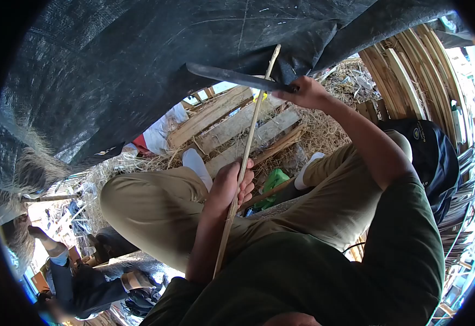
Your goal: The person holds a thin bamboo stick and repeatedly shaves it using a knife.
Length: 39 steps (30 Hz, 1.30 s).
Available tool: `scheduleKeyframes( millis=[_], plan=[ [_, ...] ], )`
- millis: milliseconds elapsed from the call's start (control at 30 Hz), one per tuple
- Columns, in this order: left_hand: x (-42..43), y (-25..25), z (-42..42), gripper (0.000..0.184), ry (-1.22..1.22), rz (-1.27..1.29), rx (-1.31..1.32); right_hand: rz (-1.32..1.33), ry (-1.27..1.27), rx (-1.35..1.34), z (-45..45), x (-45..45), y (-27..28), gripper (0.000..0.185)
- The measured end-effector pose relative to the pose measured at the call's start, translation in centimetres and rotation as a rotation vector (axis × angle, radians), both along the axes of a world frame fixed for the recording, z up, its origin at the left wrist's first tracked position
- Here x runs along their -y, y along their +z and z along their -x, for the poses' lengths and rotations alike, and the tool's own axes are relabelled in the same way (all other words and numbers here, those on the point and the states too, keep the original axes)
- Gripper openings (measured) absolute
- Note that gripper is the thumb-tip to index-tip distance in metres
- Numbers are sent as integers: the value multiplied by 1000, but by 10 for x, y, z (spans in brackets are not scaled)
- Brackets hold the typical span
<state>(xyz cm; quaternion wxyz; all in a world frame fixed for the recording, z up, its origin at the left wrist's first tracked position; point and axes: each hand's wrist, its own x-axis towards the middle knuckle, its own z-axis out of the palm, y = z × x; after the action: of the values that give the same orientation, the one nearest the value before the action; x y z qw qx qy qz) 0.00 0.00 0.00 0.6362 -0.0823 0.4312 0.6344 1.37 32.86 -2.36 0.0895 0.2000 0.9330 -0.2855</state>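
My left hand (230, 182) is closed around a long, thin wooden stick (252, 130), which runs from near my chest up past the blade. In my right hand (306, 93) is the handle of a machete (224, 74), its long dark blade pointing left. The blade crosses the stick near its upper end; whether the two touch, I cannot tell. My fingers hide most of the machete's handle. Both knees are bent as I sit, with the stick slanting between them.
Black plastic sheeting (112, 65) hangs ahead. Wooden planks (232, 120) lie on straw by my feet. Stacked wood slats (411, 70) and a black bag (427, 157) are at right. A green plastic bag (273, 185) lies between my legs. Another person (88, 285) sits at lower left.
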Motion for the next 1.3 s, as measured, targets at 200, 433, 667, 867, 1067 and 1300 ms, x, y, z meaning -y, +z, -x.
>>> scheduleKeyframes(
  millis=[200,433,667,867,1067,1300],
  plan=[
    [3,0,-3,23,14,-14,6,27,-46,0,1,5,2,61],
    [4,-1,-3,22,20,-68,113,-15,124,2,-1,-13,-7,49],
    [2,-6,-1,22,30,-121,222,-119,167,-90,1,-29,-8,49],
    [1,-7,-2,23,24,-137,223,-194,84,17,0,-26,10,56],
    [0,-4,-3,23,30,-120,221,-250,110,-7,-1,-28,8,52],
    [3,-8,-4,23,2,-117,176,-319,123,-67,-3,-22,-7,45]
  ],
)
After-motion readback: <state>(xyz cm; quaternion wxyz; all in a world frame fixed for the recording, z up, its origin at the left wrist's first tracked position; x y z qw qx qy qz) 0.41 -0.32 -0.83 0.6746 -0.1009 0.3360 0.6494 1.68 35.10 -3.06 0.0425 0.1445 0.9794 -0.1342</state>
